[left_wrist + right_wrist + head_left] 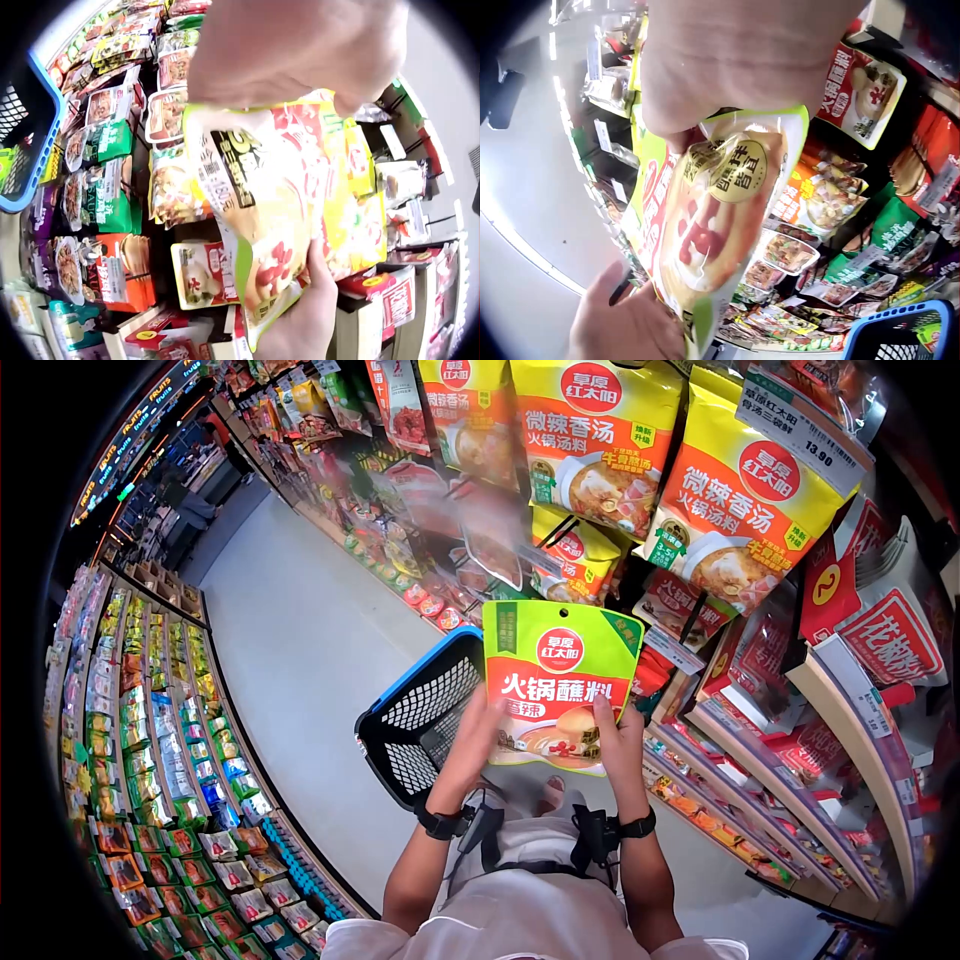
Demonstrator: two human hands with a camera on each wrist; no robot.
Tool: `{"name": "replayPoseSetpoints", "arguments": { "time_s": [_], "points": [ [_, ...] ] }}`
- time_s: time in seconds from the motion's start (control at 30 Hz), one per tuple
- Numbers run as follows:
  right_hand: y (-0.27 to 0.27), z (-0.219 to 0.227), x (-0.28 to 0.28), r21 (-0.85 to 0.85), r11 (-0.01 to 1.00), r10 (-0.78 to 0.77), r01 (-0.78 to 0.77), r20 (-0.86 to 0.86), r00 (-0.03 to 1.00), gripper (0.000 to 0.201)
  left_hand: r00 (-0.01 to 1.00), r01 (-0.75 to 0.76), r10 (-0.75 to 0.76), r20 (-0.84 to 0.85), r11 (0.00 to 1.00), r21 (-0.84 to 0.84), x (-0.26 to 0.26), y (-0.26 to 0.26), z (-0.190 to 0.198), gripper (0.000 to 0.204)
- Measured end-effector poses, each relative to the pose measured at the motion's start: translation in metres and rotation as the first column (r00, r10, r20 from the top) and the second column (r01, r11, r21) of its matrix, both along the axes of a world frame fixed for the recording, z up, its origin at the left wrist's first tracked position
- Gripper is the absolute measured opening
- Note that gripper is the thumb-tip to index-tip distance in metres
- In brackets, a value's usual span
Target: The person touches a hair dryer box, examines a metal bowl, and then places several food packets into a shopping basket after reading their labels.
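Note:
A green, red and white hot pot dipping sauce packet (560, 650) is held upright before the person's chest, its printed front facing the head camera. My right hand (622, 742) pinches its lower right edge, the thumb lying on the front. At the lower left edge is my left hand (468, 738), blurred in the head view. In the right wrist view the left hand (634, 322) touches the packet's edge, its thumb raised apart from the packet. The left wrist view shows the back of the packet (266, 217), with the right hand (304, 322) at its edge.
A black shopping basket (425, 710) with a blue rim stands left of the packet. Yellow soup base packets (600, 445) hang on hooks ahead. Shelves (760, 760) with price strips curve along the right. Across the grey aisle floor (290, 610) stands another rack of bagged goods (170, 760).

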State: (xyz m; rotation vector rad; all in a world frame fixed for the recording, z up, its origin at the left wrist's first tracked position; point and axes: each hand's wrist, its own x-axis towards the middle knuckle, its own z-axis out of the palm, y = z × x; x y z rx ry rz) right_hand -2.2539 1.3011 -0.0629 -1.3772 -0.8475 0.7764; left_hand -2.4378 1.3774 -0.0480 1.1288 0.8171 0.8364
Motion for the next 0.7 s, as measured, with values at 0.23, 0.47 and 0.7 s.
{"name": "replayPoseSetpoints", "arguments": {
  "time_s": [0.23,0.47,0.7],
  "points": [
    [-0.033,-0.095,0.027,-0.206,0.965,-0.220,0.162,-0.304,0.927,0.030,0.975,0.127,-0.126,-0.184,0.992,-0.009,0.050,0.004,-0.112,0.024],
    [-0.054,-0.067,0.043,-0.166,0.951,-0.302,0.262,-0.303,0.904,0.028,0.976,0.185,-0.171,-0.135,0.977,0.106,0.088,-0.003,-0.069,0.024],
    [-0.059,0.002,0.014,-0.130,0.965,0.205,-0.228,-0.165,0.965,0.025,0.976,0.189,-0.079,0.201,0.757,-0.625,0.082,0.002,-0.103,0.028]
  ]
}}
